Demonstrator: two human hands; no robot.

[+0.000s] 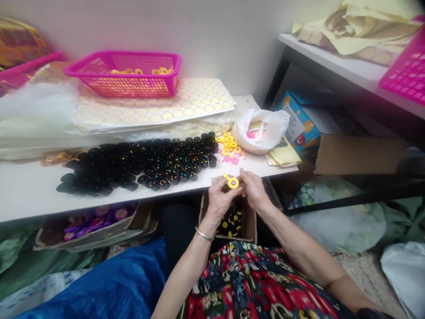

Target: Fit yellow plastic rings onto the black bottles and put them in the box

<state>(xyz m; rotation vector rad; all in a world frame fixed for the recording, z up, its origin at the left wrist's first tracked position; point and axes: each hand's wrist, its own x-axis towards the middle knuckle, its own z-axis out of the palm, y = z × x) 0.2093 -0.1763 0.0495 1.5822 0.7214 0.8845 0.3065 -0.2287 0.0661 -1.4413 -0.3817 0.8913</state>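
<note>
A small yellow round piece (233, 182) with a pink centre and a little tab sticks up between my two hands. My left hand (218, 198) grips it, fingers closed at its left side. Curled in at its right edge is my right hand (254, 191), closed on the same piece; its fingertips are partly hidden. Under both hands stands a cardboard box (253, 226) holding black-and-yellow pieces (232, 223). On the table just ahead lie yellow rings (229, 142) and tiny pink pieces (229, 160). Many black cups (146, 161) with coloured bits inside cover the table's left part.
A pink basket (122, 84) with yellow rings rests on printed sheets (202, 104) at the back. A white plastic bag (260, 133) of colourful bits stands at right, beside folded paper (285, 154). A shelf (335, 57) rises at right; an open box (99, 232) of purple packages sits below the table.
</note>
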